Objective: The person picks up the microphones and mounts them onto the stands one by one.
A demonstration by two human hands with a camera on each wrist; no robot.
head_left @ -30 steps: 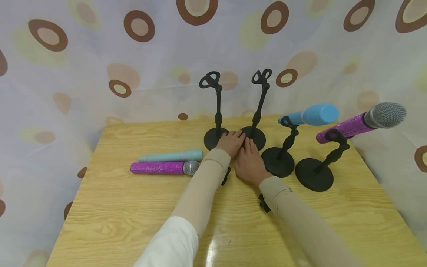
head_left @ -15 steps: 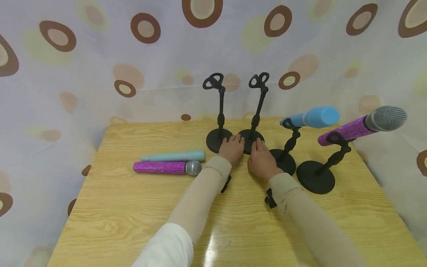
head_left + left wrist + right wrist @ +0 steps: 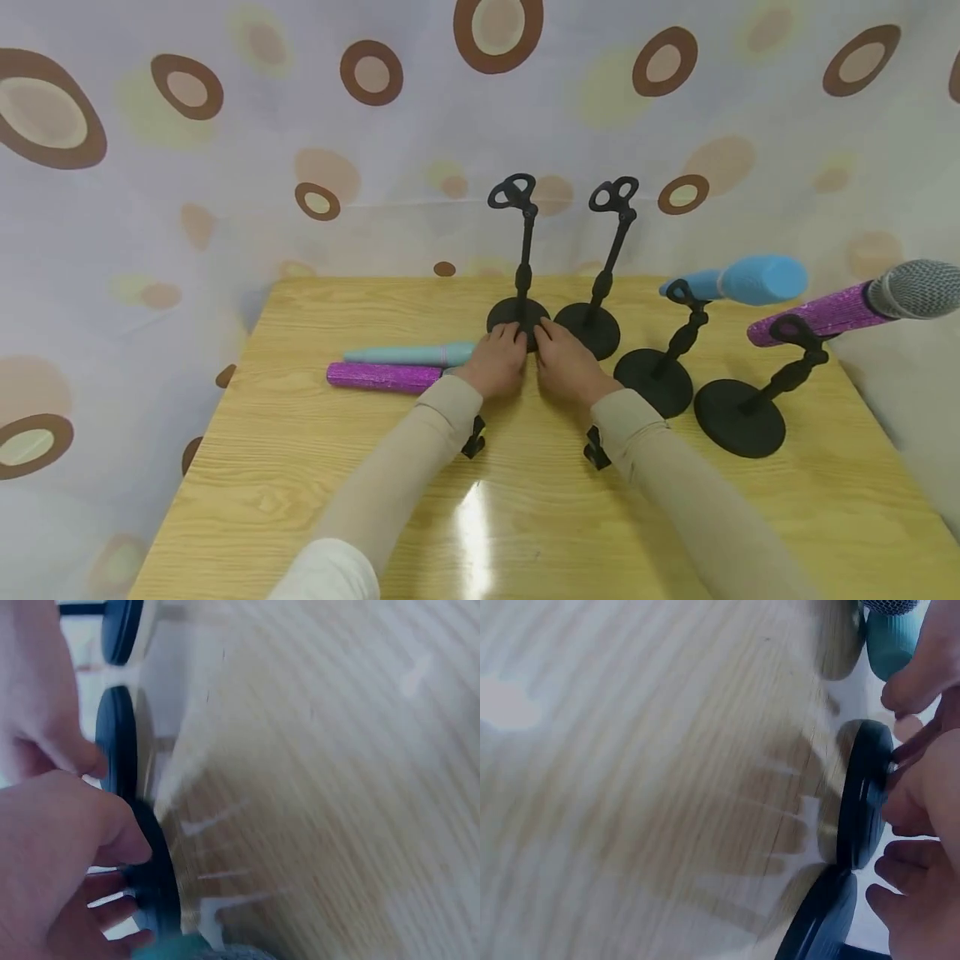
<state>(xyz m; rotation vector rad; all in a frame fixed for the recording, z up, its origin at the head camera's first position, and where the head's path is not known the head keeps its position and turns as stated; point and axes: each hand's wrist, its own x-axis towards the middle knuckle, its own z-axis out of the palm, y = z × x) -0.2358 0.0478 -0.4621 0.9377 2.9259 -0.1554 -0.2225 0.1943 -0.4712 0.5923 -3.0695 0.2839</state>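
My left hand [image 3: 497, 362] and right hand [image 3: 566, 360] meet at the round base of a black microphone stand [image 3: 527, 250], the left one of two with bare clips. Fingers and thumbs curve at the base's near rim from both sides. Both wrist views show this base [image 3: 161, 892] edge-on; fingers partly cover it. Close by on the right stands another bare microphone stand [image 3: 611, 250]. Beside my left hand lie a pale teal microphone [image 3: 397, 356] and a purple glitter microphone [image 3: 386, 377], its head hidden behind the hand in the head view.
To the right, a stand [image 3: 652, 382] holds a blue microphone [image 3: 765, 280]. Another stand [image 3: 738, 417] in front holds a purple microphone [image 3: 817, 321] with a silver mesh head. The wooden table [image 3: 360, 517] backs onto a patterned curtain [image 3: 247, 167].
Both hands have left the right bare stand's base and moved to the left bare stand's base. The two bare stands now stand slightly closer together. The head view has shifted.
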